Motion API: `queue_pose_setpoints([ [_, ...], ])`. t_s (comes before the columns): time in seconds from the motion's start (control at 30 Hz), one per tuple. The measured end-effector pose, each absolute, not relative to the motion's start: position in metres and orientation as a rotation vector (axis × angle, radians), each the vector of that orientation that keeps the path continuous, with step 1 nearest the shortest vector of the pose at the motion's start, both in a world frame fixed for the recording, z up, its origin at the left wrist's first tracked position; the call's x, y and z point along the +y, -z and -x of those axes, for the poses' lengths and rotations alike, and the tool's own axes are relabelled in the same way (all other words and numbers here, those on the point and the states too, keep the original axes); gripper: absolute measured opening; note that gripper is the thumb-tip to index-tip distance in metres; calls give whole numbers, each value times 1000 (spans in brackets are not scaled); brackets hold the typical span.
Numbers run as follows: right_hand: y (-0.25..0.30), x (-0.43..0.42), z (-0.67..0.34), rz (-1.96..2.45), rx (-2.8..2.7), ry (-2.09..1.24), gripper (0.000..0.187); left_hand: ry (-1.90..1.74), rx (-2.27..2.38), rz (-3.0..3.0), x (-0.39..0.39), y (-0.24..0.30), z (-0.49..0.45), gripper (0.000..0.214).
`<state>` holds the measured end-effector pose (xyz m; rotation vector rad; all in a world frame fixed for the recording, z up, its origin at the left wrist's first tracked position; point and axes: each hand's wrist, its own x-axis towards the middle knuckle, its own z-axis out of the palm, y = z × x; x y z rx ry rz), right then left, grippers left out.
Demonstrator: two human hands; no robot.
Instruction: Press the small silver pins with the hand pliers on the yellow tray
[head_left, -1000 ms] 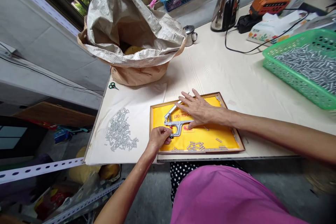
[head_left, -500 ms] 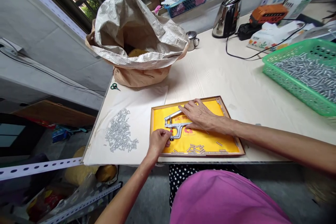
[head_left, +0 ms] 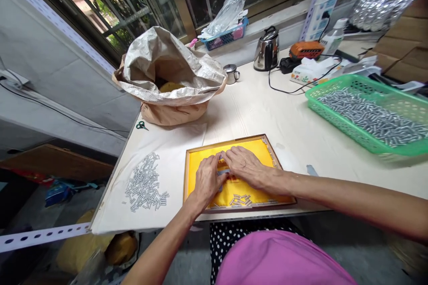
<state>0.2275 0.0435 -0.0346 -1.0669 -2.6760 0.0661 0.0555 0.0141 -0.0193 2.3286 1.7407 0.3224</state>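
Grey metal pliers, which look like snap-fastener pliers, lie over a shallow tray with a yellow lining. Both of my hands cover most of the tool. My left hand is closed around its head end, fingers on top and thumb toward the handles. Curled over the handle side is my right hand, its fingertips meeting those of the left. The jaws are hidden under my fingers. Small metal tubes lie along the tray's near side, below my right hand, and more line its right edge.
On the left lies a pile of small metal tubes, with green scissors farther back. A large open woven sack stands behind. At right sits a green basket of metal pieces. A kettle and mug stand near the window.
My left hand has moved from the jaw tip up over the pliers' head, beside my right hand. The pliers are now mostly covered. The camera view has tilted up and shifted right.
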Motion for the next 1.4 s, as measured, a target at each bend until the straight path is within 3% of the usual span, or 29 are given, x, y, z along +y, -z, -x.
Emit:
queue_pose_setpoints([
  [0.2,41,45,-238,1003,-2762,-265,14,-62,1772,-2238,12,11,-65,22],
  [0.33,41,47,-241,1031,-2695,-284,5,-115,1769,-2218,14,17,-64,33],
  [0.43,40,52,-246,1063,-2632,-241,34,-334,1719,-2291,11,28,-61,55],
  [0.5,41,57,-252,1098,-2630,-226,47,-456,1630,-2391,4,33,-60,50],
  [0.63,48,75,-269,1098,-2627,-194,31,-512,1413,-2625,-16,35,-69,12],
  [0.83,55,105,-285,937,-2599,-101,46,-548,1402,-2730,-27,21,-82,20],
  [0.93,54,110,-294,943,-2555,-70,51,-675,1625,-2617,-28,9,-45,21],
  [1.0,56,112,-300,952,-2532,-90,52,-630,2060,-2400,-29,5,-2,24],
  [1.13,68,108,-303,981,-2485,-204,50,-65,2764,-1849,-34,11,86,25],
  [1.23,79,103,-297,998,-2464,-270,48,214,2858,-1669,-37,24,119,26],
  [1.4,87,99,-282,998,-2487,-301,50,253,2792,-1703,-33,36,128,25],
])
